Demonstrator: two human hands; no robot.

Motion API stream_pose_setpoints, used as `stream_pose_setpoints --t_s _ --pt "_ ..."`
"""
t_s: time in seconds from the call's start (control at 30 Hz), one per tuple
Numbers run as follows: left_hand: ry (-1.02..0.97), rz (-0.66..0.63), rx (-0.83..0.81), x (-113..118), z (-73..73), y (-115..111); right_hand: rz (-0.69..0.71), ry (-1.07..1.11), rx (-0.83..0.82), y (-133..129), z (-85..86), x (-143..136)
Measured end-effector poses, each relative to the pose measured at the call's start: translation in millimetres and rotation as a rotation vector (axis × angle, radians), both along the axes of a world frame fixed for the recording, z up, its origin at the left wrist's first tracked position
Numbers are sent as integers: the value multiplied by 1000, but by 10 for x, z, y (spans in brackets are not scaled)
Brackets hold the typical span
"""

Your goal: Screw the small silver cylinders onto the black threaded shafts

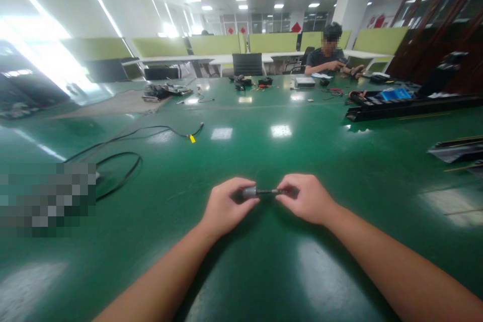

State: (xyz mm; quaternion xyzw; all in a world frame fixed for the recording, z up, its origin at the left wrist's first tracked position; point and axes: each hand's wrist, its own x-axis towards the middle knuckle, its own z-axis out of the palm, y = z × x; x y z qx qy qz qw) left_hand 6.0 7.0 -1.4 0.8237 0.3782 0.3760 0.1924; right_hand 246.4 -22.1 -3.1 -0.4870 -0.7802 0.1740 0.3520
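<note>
Just above the green table (241, 156), my left hand (228, 205) pinches a short grey cylinder (249, 192) between thumb and fingers. A thin dark rod (267, 191) runs from the cylinder toward the right, lying level. My right hand (306, 197) is closed on the rod's right end, where the fingers partly hide a small dark piece. The two hands face each other with a short gap between them, bridged by the rod. Fine details of the rod are blurred.
Black cables (124, 137) with a yellow tag (192, 138) lie to the left. A long black rail (403, 109) with a blue part stands at the right. Across the table a person (326, 55) sits near a grey box (304, 82) and small parts.
</note>
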Motion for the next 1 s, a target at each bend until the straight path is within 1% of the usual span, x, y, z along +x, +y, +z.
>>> stream_pose_setpoints --t_s 0.1,0.17,0.33,0.43,0.5,0.57,0.63,0.7,0.77,0.83,0.9,1.0 --pt "4 9 -10 2 2 -3 -4 -12 -9 2 9 6" --pt "9 38 -27 -1 14 -1 -11 -13 -5 2 22 16" --pt "-22 222 -101 -29 33 57 -63 34 63 -2 60 44" --pt "-208 268 -254 -36 -15 126 -93 54 74 -7 73 41" --pt "-373 265 -386 -33 -55 169 -102 61 66 -10 74 33" --pt "-485 260 -488 -32 -68 197 -98 62 54 -10 70 28" --pt "-556 259 -545 -50 -28 203 -83 58 41 -6 63 27" --pt "-622 256 -565 -108 65 187 -69 53 30 0 57 30" --pt "-656 257 -541 -228 186 146 -61 52 25 6 52 34" --pt "-611 295 -482 -430 295 80 -51 53 22 11 49 34" --pt "-477 412 -423 -724 358 -14 -40 52 21 11 46 28" --pt "-209 661 -350 -1296 358 -211 -34 49 24 3 38 6"
